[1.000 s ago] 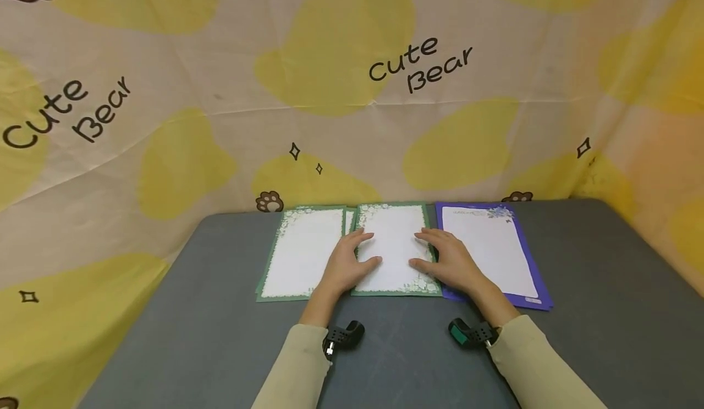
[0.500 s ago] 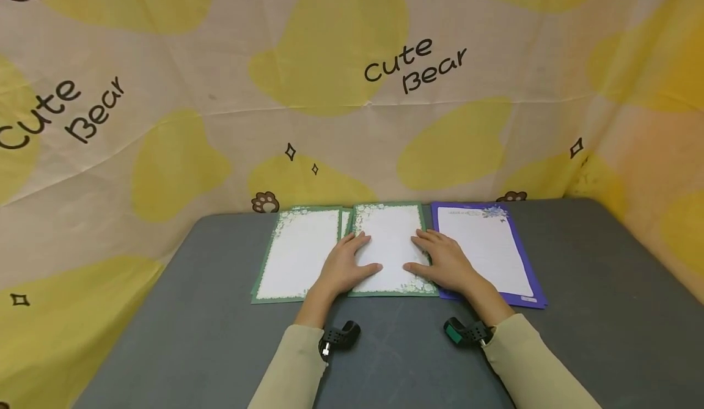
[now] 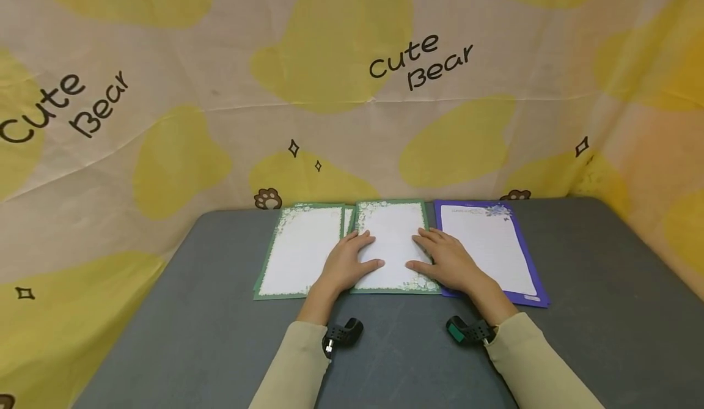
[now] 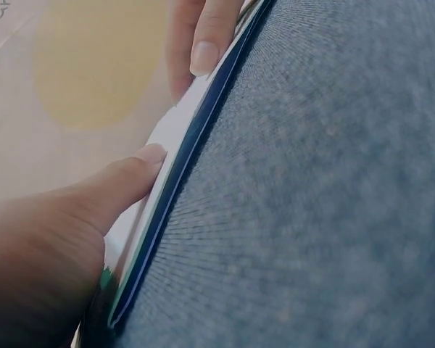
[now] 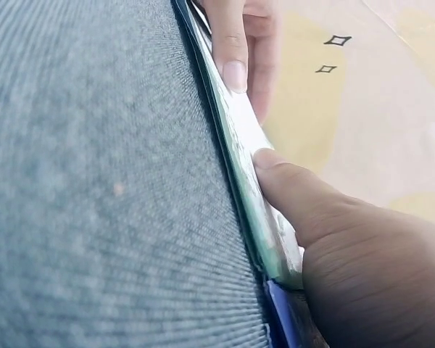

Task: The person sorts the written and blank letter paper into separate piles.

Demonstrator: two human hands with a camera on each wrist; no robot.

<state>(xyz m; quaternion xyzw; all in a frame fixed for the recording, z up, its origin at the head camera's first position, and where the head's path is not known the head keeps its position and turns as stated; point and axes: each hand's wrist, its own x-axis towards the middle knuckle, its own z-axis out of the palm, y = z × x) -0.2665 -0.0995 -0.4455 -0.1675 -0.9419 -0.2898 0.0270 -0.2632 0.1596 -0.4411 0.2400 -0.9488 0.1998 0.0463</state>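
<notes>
Paper [image 3: 393, 247], green-bordered, centre; left hand [image 3: 345, 263] and right hand [image 3: 447, 261] spread over its nine- and three-o'clock edges; purple-bordered sheet [image 3: 489, 247] towards three; hands practically unmoved, work seemingly paused.

2 "Cute Bear" prints [image 3: 421, 62] mark the cloth [image 3: 341, 128] behind the table [image 3: 398, 360].

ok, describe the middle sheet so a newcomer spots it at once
On the grey table, look between the left hand and right hand. The middle sheet there is white with a green floral border. The right sheet is purple-bordered; the left sheet is green-bordered too, but only the middle one has a hand on each side.
</notes>
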